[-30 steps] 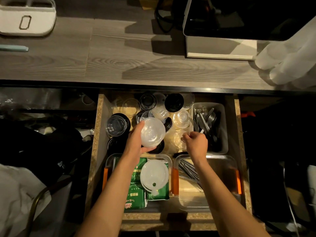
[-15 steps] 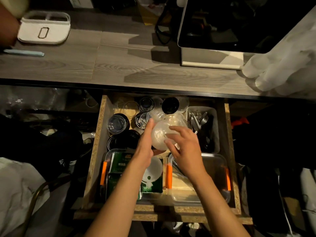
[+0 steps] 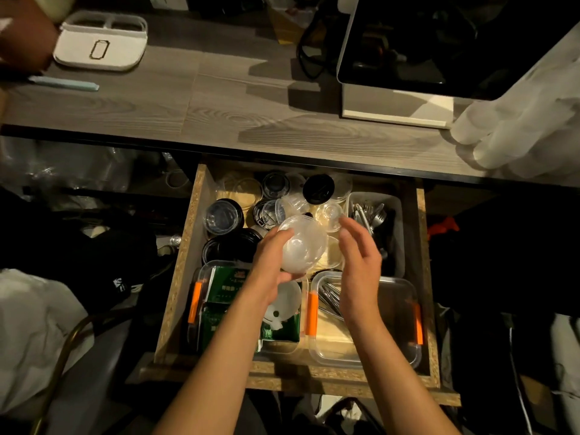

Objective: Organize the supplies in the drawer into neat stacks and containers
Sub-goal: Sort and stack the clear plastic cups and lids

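The left hand (image 3: 271, 262) holds a clear cup (image 3: 301, 244) above the middle of the open drawer (image 3: 175, 277), fingers and thumb curled round its near-left side; the right hand (image 3: 357, 259) hovers just to the right of the cup, fingers loosely spread and gripping nothing, apparently not touching it.

The likeliest slip, as I judge it, is the cup itself; it is thin, slick plastic held from one side only, and a squeeze could buckle the wall and pop it out of the grip onto the loose cups (image 3: 329, 215) below, knocking them about; reaching far with the right hand risks brushing the tray (image 3: 395, 202) of forks (image 3: 375, 215) at the right; the black lids (image 3: 318, 188) and dark stacks (image 3: 224, 216) at the far left sit close together, so a cup set down crooked would lean rather than nest.

The cup lies tilted, its rim turned far and up, its rounded base toward the near side by the palm; its axis runs roughly near to far, leaning slightly left at the rim. It has little length to speak of, being about as wide as deep; the dim light makes the exact tilt hard to tell.
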Action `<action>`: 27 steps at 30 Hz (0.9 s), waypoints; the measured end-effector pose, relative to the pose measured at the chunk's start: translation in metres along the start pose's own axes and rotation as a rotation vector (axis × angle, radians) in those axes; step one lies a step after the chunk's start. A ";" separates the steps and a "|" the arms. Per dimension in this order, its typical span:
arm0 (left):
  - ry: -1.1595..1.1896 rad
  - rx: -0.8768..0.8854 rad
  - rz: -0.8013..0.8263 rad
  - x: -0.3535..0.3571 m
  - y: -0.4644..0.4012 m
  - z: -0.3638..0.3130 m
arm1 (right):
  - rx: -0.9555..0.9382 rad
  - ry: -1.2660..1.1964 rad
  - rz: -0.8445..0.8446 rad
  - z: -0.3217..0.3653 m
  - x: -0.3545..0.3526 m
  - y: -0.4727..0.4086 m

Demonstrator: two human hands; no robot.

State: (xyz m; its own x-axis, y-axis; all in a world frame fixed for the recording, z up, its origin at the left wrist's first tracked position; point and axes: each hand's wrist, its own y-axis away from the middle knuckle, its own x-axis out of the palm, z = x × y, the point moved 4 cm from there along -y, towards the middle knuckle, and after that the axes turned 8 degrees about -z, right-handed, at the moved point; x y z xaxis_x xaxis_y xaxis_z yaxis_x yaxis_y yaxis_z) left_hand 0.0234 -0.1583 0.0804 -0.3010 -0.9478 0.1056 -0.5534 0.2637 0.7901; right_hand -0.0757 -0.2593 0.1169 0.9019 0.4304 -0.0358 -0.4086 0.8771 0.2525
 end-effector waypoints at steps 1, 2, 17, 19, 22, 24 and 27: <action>0.022 -0.007 0.014 -0.001 0.000 0.000 | 0.142 0.007 0.004 -0.008 0.009 -0.004; 0.034 -0.012 0.033 -0.002 0.000 -0.001 | 0.262 0.027 0.049 -0.015 0.020 -0.008; -0.006 0.031 -0.168 -0.069 -0.057 -0.039 | 0.166 0.448 0.039 -0.079 0.093 -0.082; 0.034 0.020 -0.198 -0.079 -0.069 -0.045 | 0.078 0.668 0.027 -0.095 0.098 -0.104; 0.066 -0.014 -0.208 -0.087 -0.083 -0.050 | -0.058 0.871 0.083 -0.111 0.112 -0.128; 0.072 -0.043 -0.204 -0.089 -0.090 -0.053 | -0.103 0.970 0.094 -0.119 0.118 -0.141; 0.059 -0.063 -0.202 -0.091 -0.097 -0.056 | -0.043 1.081 0.111 -0.128 0.117 -0.153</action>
State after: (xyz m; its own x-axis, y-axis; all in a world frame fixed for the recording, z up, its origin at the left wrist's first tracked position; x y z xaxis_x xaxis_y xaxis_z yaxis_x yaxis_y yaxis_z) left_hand 0.1476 -0.1075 0.0277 -0.1416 -0.9896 -0.0250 -0.5478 0.0573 0.8346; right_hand 0.0745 -0.3153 -0.0500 0.2676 0.4494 -0.8523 -0.5035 0.8194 0.2740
